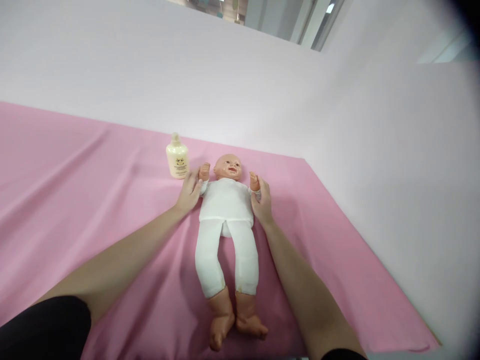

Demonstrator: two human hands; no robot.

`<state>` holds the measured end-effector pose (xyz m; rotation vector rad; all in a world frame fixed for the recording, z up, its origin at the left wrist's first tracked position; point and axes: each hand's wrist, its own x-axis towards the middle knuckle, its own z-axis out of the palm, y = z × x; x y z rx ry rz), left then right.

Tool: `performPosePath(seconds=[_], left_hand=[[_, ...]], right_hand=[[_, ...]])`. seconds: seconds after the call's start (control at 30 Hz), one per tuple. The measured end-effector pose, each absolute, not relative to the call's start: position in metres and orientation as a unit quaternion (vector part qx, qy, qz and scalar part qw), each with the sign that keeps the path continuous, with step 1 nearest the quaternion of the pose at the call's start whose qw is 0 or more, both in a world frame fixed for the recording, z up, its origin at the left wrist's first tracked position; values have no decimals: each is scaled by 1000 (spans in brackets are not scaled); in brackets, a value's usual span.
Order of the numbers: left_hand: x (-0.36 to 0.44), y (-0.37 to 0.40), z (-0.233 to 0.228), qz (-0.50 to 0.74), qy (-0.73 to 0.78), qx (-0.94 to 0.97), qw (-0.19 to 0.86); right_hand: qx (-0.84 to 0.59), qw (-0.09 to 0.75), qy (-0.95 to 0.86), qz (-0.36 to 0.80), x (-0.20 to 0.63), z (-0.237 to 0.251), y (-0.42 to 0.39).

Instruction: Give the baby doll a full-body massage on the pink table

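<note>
A baby doll (227, 200) in a white top and white trousers lies on its back on the pink cloth (142, 220), head at the far end and bare feet towards me. My left hand (189, 192) is closed around the doll's arm on the left side, just below its small fist. On the opposite side, my right hand (263, 202) grips the other arm near the wrist, thumb on the inner side. Both doll arms are bent up beside its head. Just beyond my left hand stands an upright bottle (177, 159) of pale yellow liquid with dark print.
The pink cloth is wrinkled on the left and covers a table whose edge runs down the right side. White walls (150, 75) rise behind and to the right. Above the back wall is an opening (262, 17).
</note>
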<state>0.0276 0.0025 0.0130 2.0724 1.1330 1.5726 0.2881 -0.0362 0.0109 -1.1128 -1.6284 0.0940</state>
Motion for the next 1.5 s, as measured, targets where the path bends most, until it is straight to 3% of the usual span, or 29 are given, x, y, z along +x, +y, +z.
performPosePath(seconds=[0.9, 1.5], left_hand=[[32, 7, 5, 416, 380, 820, 100], [32, 6, 7, 420, 384, 815, 107]], right_hand=[[-453, 438, -776, 11, 284, 15, -38], [-455, 440, -775, 10, 285, 13, -36]])
